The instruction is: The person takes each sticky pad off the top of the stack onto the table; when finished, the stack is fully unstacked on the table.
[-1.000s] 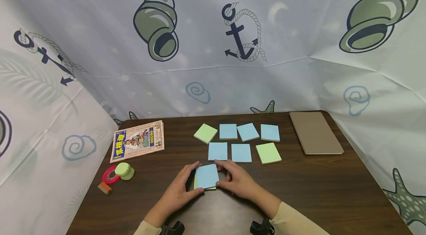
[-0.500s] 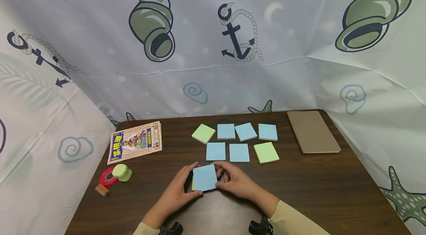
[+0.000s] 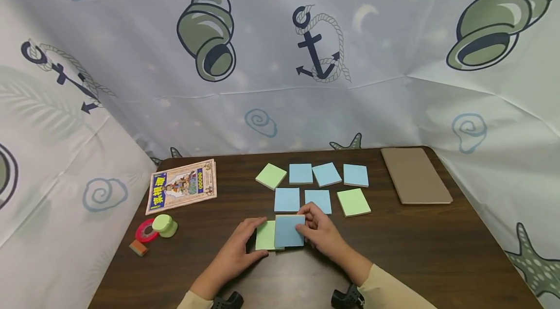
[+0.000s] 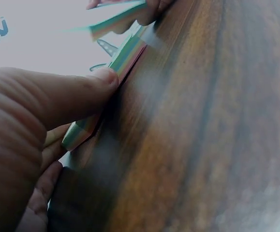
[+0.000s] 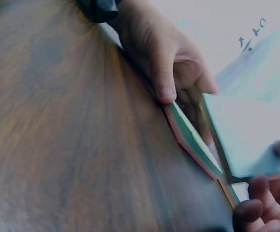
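A green-topped sticky note pad (image 3: pixel 264 236) lies on the table near the front, its layered coloured edge (image 4: pixel 127 57) showing in the left wrist view. My left hand (image 3: pixel 239 246) holds it from the left, thumb at the near corner and fingers along the far side. Just to the right, my right hand (image 3: pixel 321 233) pinches a blue-topped sticky note pad (image 3: pixel 288 231) with the thumb on top. In the right wrist view this blue pad (image 5: pixel 246 133) is raised and tilted above the table; from the head it overlaps the green pad's right part.
Behind the hands lie several blue pads (image 3: pixel 287 199) and two green pads (image 3: pixel 353 202) in two rows. At left are a printed booklet (image 3: pixel 183 185), a red tape ring (image 3: pixel 146 231), a green round container (image 3: pixel 165 225) and an orange block (image 3: pixel 138 248). A brown notebook (image 3: pixel 415 175) lies far right.
The right hand has lifted the blue pad and drawn it right, uncovering most of the green pad beneath. The left hand stays about where it was.
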Demonstrator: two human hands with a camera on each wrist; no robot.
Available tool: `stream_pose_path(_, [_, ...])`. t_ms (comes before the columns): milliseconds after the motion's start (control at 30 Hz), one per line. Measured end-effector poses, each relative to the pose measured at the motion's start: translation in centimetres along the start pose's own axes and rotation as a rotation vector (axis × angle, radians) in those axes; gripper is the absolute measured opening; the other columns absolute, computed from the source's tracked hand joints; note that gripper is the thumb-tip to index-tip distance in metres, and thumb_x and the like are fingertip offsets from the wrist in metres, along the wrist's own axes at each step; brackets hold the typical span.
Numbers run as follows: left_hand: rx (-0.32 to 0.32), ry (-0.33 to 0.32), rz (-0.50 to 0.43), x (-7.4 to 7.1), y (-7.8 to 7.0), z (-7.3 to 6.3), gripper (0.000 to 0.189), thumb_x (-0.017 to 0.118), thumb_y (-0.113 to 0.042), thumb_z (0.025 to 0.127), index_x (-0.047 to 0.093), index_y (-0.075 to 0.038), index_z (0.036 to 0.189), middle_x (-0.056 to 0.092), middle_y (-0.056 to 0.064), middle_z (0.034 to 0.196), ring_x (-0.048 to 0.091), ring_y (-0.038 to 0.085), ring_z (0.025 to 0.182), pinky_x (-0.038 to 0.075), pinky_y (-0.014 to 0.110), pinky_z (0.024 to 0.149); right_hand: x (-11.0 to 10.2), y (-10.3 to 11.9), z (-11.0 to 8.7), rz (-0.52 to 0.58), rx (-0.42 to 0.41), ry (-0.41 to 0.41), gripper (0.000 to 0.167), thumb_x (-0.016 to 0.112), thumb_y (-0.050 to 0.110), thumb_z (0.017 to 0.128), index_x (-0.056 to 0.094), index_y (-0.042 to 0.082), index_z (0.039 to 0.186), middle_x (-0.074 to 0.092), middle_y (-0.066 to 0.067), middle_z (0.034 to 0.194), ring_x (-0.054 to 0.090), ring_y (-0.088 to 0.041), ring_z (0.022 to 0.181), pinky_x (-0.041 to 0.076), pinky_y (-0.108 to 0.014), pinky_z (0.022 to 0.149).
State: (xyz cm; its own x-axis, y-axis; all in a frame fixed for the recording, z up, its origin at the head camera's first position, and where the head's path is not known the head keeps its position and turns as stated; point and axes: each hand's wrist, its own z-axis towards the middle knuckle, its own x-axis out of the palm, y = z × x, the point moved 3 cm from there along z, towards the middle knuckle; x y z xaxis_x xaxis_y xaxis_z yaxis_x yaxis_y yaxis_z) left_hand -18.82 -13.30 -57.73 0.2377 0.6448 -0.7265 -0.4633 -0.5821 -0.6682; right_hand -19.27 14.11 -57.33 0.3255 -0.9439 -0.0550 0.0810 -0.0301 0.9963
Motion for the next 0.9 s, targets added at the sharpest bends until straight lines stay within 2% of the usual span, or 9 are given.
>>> stream_pose_path(133, [0.027,-0.005,0.016,0.2,-0.1,0.1,0.082,0.092,-0.021,0.090,0.051,-0.015,0.161,0.058,0.000,0.155,0.056,0.024,0.144,0.051,0.054,0.114,-1.2,0.0,-0.7,0.019,-0.087,-0.103,0.022,0.066,0.009,0.108,0.058,0.003,0.127,0.073,-0.022,0.108,0.058,-0.008,0.071,0.049,-0.024,0.060])
stream_pose_path(267, [-0.006,0.018,0.005,0.5,-0.1,0.0,0.082,0.091,-0.023,0.091,0.050,-0.017,0.162,0.057,-0.001,0.156,0.055,0.023,0.145,0.050,0.053,0.116,-2.4,0.0,-1.6,-0.061,-0.150,-0.177,0.020,0.068,0.007,0.107,0.062,0.001,0.125,0.072,-0.021,0.096,0.060,-0.008,0.083,0.049,-0.026,0.073])
stream_pose_path(400, [-0.020,0.018,0.003,0.6,-0.2,-0.1,0.081,0.091,-0.023,0.092,0.051,-0.017,0.162,0.057,-0.001,0.156,0.055,0.024,0.144,0.050,0.054,0.115,-2.9,-0.3,-2.0,-0.106,-0.135,-0.199,0.016,0.068,0.007,0.106,0.064,0.002,0.120,0.069,-0.011,0.086,0.057,-0.009,0.077,0.047,-0.028,0.068])
stream_pose_path(533, [-0.020,0.003,0.018,0.3,-0.2,0.0,0.082,0.092,-0.023,0.091,0.051,-0.017,0.162,0.059,-0.002,0.155,0.056,0.023,0.143,0.051,0.054,0.114,-2.8,-0.2,-1.6,-0.171,-0.142,-0.200,0.012,0.070,0.010,0.105,0.068,0.003,0.115,0.063,-0.002,0.078,0.052,-0.007,0.069,0.045,-0.029,0.062])
stream_pose_path(667, [-0.019,-0.001,0.036,0.2,-0.1,0.1,0.082,0.092,-0.024,0.091,0.051,-0.018,0.162,0.058,-0.002,0.155,0.056,0.023,0.142,0.052,0.054,0.113,-2.6,-0.1,-1.1,-0.322,-0.167,-0.235,0.010,0.077,0.013,0.102,0.072,0.011,0.111,0.053,0.006,0.073,0.044,-0.003,0.063,0.041,-0.024,0.058])
stream_pose_path(800, [-0.013,-0.006,0.041,0.1,0.0,0.2,0.082,0.092,-0.024,0.091,0.051,-0.018,0.162,0.058,-0.001,0.155,0.057,0.024,0.142,0.053,0.055,0.112,-2.5,0.1,-1.0,-0.509,-0.186,-0.297,0.012,0.082,0.014,0.097,0.073,0.020,0.104,0.051,0.011,0.071,0.044,-0.001,0.061,0.043,-0.022,0.059])
stream_pose_path(900, [-0.028,0.002,0.025,0.1,0.1,0.1,0.082,0.092,-0.024,0.091,0.051,-0.019,0.162,0.058,-0.002,0.156,0.056,0.024,0.143,0.052,0.055,0.113,-2.5,0.2,-1.0,-0.580,-0.195,-0.319,0.017,0.084,0.013,0.094,0.071,0.019,0.103,0.050,0.012,0.073,0.045,-0.002,0.065,0.044,-0.023,0.061])
